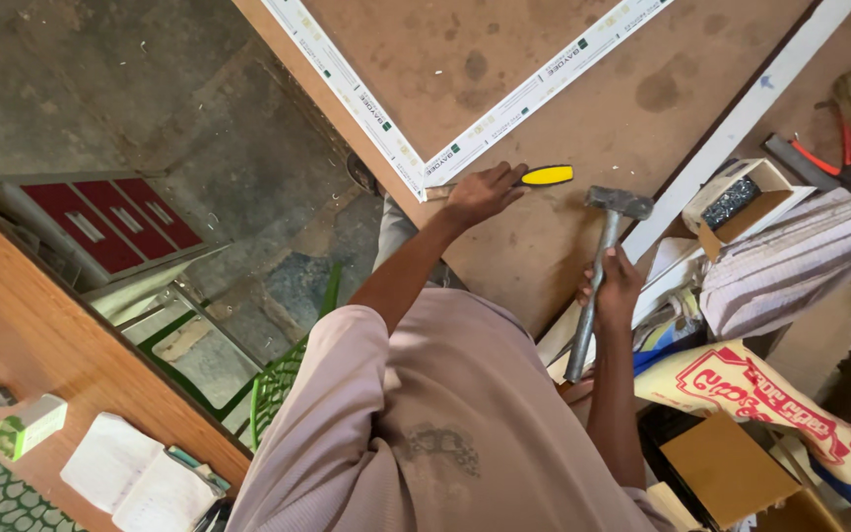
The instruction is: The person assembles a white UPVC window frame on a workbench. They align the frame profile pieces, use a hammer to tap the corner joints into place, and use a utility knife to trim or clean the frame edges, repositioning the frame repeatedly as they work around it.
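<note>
While the left hand [483,192] is closed around a chisel-like tool with a yellow handle [547,175], its tip lies at the mitred corner where two white frame strips [366,108] meet on the brown board [583,89]. The yellow end sticks out to the right of the knuckles, and the fingers are curled over the shaft. One hammer [603,251] with a metal handle is gripped mid-shaft by the right hand [613,291], fingers wrapped tight, its steel head raised just right of the yellow handle and apart from it.

A third white strip [741,123] runs diagonally along the board's right side. The board's near-left edge ends just past the corner joint, with bare concrete floor beyond it. Between the two joined strips and the long strip the board is open.

To the right it is crowded: one small open cardboard box [741,197] holding dark fasteners, one striped folded cloth [800,261], one printed sack [760,399], and red-handled pliers [829,158]. At lower left one wooden desk [71,365] carries an open notebook [140,473] and a small green-and-white box [32,426].
</note>
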Tool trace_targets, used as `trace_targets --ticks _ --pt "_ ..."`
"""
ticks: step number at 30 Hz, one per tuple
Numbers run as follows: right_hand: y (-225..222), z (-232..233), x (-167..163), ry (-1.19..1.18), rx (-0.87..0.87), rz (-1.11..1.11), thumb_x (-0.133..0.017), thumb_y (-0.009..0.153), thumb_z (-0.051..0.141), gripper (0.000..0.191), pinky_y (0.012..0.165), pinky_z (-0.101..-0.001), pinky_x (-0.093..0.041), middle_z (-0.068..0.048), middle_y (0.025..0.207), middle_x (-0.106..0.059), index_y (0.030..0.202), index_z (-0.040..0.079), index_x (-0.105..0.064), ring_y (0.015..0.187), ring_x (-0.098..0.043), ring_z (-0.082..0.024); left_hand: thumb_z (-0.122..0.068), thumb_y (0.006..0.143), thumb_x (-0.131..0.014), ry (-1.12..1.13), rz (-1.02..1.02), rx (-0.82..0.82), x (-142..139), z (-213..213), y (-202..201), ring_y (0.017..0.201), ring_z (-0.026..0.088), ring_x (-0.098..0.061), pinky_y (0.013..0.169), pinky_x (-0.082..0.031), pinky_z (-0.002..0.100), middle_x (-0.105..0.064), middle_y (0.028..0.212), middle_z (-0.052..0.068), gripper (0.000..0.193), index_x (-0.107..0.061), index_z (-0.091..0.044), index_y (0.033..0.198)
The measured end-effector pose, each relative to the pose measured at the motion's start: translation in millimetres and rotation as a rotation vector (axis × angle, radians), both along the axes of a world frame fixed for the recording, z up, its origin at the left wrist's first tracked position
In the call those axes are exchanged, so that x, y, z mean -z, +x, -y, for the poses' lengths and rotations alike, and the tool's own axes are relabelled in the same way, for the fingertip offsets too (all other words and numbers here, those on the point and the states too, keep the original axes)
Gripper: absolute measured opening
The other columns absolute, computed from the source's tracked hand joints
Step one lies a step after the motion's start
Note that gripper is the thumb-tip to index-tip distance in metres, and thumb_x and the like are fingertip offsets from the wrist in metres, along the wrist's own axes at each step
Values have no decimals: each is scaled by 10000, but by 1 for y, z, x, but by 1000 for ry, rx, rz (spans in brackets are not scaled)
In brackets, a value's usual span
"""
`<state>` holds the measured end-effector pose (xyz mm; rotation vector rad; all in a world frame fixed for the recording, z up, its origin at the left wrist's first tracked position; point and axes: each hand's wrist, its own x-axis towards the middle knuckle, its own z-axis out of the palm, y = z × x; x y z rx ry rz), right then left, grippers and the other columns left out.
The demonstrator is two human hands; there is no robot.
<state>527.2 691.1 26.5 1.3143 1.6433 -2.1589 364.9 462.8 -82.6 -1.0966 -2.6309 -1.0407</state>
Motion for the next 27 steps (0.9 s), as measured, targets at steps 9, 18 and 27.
trace_targets --ticks 9,18,27 --pt "-26 -8 -11 185 2 -104 -553 1085 282 475 420 -273 -385 -36 740 -549 1495 50 -497 498 -466 -108 -340 956 -743 7 -6 -80 -5 -3 -3 730 245 -682 589 -555 385 -617 939 71 399 -634 -103 1259" --pt "-11 20 8 240 -477 154 -569 1022 344 497 407 -279 -436 -41 700 -590 1468 125 -589 478 -513 -118 -320 950 -740 45 -28 -69 -2 -1 -6 751 245 -686 593 -552 382 -628 972 64 440 -618 -88 1303" --pt "-52 -27 -29 182 29 -268 -552 1088 321 274 391 -270 -397 -35 735 -581 1199 74 -593 484 -511 -106 -321 964 -726 57 -22 -80 -4 1 -6 755 250 -675 645 -558 388 -609 991 69 423 -603 -107 1308"
